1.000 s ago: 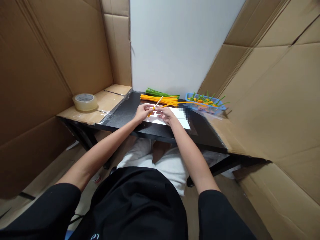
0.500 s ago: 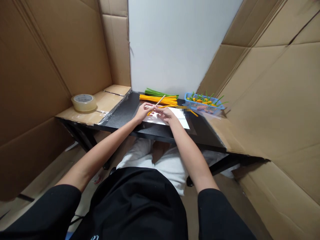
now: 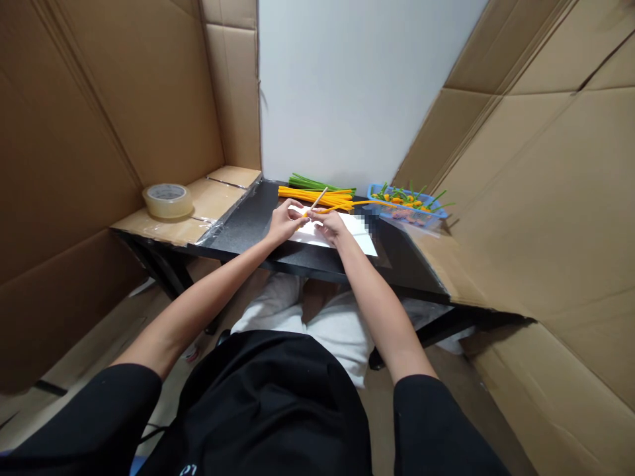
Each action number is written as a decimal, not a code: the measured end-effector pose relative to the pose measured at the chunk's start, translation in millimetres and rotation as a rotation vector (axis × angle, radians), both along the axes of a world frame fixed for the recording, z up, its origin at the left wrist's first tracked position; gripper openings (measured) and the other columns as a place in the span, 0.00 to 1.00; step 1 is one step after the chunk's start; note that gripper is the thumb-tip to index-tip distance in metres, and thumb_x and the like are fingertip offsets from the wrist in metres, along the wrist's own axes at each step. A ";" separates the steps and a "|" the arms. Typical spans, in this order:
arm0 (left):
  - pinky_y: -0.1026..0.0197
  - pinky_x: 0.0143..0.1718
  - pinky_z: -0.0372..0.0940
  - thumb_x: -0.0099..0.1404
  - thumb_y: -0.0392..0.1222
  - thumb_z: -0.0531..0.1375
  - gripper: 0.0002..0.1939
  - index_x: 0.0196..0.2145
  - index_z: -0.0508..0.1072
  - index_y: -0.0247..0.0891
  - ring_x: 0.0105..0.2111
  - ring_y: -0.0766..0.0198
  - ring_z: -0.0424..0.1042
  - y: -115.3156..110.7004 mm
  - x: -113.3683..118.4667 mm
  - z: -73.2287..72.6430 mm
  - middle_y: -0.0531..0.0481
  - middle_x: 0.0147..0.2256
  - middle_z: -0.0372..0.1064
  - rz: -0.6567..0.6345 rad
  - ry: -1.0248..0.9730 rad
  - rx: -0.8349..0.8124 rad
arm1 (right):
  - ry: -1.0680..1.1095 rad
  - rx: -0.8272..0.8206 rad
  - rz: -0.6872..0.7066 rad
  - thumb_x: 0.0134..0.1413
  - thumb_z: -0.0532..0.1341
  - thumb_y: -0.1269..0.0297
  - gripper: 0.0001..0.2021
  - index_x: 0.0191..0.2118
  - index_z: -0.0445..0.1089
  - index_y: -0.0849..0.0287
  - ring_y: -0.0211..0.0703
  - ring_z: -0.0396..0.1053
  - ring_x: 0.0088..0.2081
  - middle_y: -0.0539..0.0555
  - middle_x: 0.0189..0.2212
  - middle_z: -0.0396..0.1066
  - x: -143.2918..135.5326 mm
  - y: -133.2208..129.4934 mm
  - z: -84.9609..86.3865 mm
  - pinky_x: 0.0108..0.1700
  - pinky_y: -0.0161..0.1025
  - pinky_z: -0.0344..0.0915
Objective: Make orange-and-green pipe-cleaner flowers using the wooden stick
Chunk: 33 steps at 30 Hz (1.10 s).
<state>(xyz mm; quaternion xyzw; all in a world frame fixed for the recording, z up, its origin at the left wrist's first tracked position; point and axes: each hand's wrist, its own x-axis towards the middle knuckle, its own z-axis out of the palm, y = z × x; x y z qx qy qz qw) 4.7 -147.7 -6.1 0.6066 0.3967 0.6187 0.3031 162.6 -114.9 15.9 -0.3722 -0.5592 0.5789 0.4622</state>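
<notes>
My left hand point(image 3: 285, 222) is closed on a thin pale stick point(image 3: 319, 198), which slants up to the right above a white sheet point(image 3: 364, 239). Beside it, my right hand point(image 3: 331, 226) pinches an orange stem point(image 3: 374, 203) whose free end reaches right to the blue basket. The fingertips of both hands nearly meet, and a bit of orange shows between them at the stick's lower end. Just behind the hands lie a bundle of orange stems point(image 3: 307, 194) and a bundle of green stems point(image 3: 320, 183).
A blue basket point(image 3: 429, 213) with orange and green pieces stands at the back right of the black table point(image 3: 233, 221). On cardboard at the left sits a roll of clear tape point(image 3: 169, 203). Cardboard walls point(image 3: 536, 172) rise on both sides.
The orange stem's free end has swung up and right, from the table to the basket's front. My hands have shifted slightly, and the stick stands a little steeper.
</notes>
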 end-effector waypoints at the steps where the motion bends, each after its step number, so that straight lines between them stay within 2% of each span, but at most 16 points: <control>1: 0.65 0.28 0.67 0.48 0.42 0.73 0.21 0.39 0.71 0.37 0.24 0.62 0.75 0.5 0.1 -0.5 0.52 0.23 0.75 -0.017 -0.017 0.000 | -0.009 0.013 0.005 0.26 0.78 0.56 0.18 0.26 0.74 0.55 0.42 0.63 0.34 0.47 0.23 0.69 0.3 0.1 -0.1 0.37 0.40 0.52; 5: 0.65 0.28 0.68 0.48 0.44 0.74 0.24 0.39 0.69 0.37 0.24 0.62 0.77 2.4 0.0 -1.5 0.51 0.24 0.76 -0.065 -0.059 0.001 | -0.028 0.034 0.004 0.24 0.78 0.53 0.20 0.24 0.73 0.55 0.43 0.64 0.34 0.48 0.24 0.70 0.2 -0.9 -0.3 0.37 0.40 0.53; 11: 0.64 0.28 0.70 0.50 0.46 0.73 0.24 0.40 0.69 0.36 0.25 0.61 0.78 2.7 -0.7 -1.5 0.50 0.24 0.77 -0.101 -0.067 -0.042 | 0.008 -0.039 -0.033 0.23 0.78 0.48 0.23 0.24 0.73 0.56 0.43 0.64 0.35 0.49 0.25 0.69 -2.5 -2.5 0.1 0.36 0.38 0.54; 15: 0.64 0.30 0.70 0.50 0.46 0.73 0.26 0.42 0.69 0.36 0.25 0.62 0.78 1.5 -0.2 -0.3 0.51 0.24 0.77 -0.147 -0.105 -0.062 | 0.038 -0.065 -0.013 0.26 0.78 0.50 0.21 0.24 0.72 0.56 0.41 0.64 0.34 0.48 0.24 0.69 -1.7 -2.6 0.7 0.36 0.38 0.54; 19: 0.63 0.29 0.71 0.47 0.48 0.75 0.31 0.43 0.66 0.35 0.23 0.62 0.77 1.7 -0.3 1.5 0.50 0.23 0.76 -0.222 -0.175 -0.102 | 0.068 -0.122 0.070 0.32 0.77 0.53 0.18 0.27 0.72 0.55 0.42 0.67 0.35 0.48 0.27 0.71 0.3 -1.2 1.5 0.35 0.38 0.54; 22: 0.63 0.29 0.71 0.45 0.49 0.75 0.33 0.43 0.64 0.35 0.23 0.62 0.77 1.5 -0.2 2.3 0.50 0.25 0.77 -0.259 -0.231 -0.124 | 0.073 -0.159 0.092 0.31 0.78 0.55 0.18 0.27 0.72 0.56 0.43 0.67 0.35 0.48 0.26 0.71 0.7 0.7 1.4 0.34 0.37 0.54; 29: 0.59 0.33 0.73 0.49 0.44 0.73 0.28 0.43 0.65 0.34 0.25 0.63 0.77 -0.9 0.9 2.8 0.49 0.27 0.78 -0.305 -0.276 -0.208 | 0.058 0.012 -0.029 0.25 0.78 0.53 0.20 0.24 0.73 0.58 0.38 0.66 0.29 0.48 0.22 0.71 -2.4 4.3 -4.1 0.35 0.37 0.57; 33: 0.61 0.31 0.71 0.52 0.40 0.71 0.24 0.42 0.64 0.33 0.24 0.64 0.76 -0.2 0.8 3.1 0.47 0.27 0.77 -0.282 -0.225 -0.197 | 0.060 0.098 -0.061 0.25 0.77 0.52 0.20 0.23 0.75 0.59 0.37 0.65 0.27 0.49 0.20 0.71 -5.7 5.6 -9.0 0.34 0.37 0.58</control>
